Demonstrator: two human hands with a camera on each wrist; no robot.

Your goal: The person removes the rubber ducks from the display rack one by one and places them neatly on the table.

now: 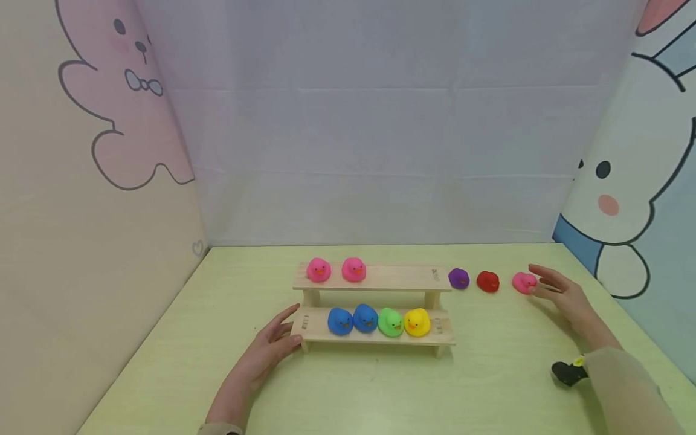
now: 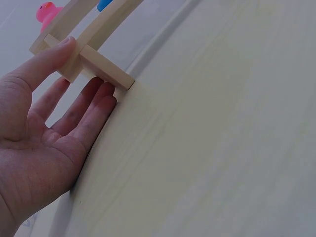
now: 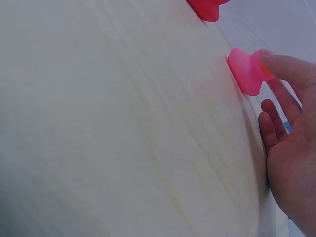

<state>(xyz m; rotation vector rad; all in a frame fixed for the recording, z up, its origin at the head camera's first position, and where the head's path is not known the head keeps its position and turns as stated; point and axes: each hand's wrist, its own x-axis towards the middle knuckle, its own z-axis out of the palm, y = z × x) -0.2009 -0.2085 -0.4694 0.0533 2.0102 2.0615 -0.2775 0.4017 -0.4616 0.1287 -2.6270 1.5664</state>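
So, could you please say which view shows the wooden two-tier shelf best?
The head view: it frames the whole wooden two-tier shelf. The left wrist view shows only its end, at the left hand; the right wrist view shows none.

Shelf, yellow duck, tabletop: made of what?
Shelf: likely unpainted wood, matte; pale tan, square-cut boards and legs.
Yellow duck: probably soft vinyl or rubber, smooth; rounded, molded-looking shape, even color. Hardness can't be seen.
Tabletop: wood-look surface, low sheen; faint grain-like streaks. Could be laminate or real wood.
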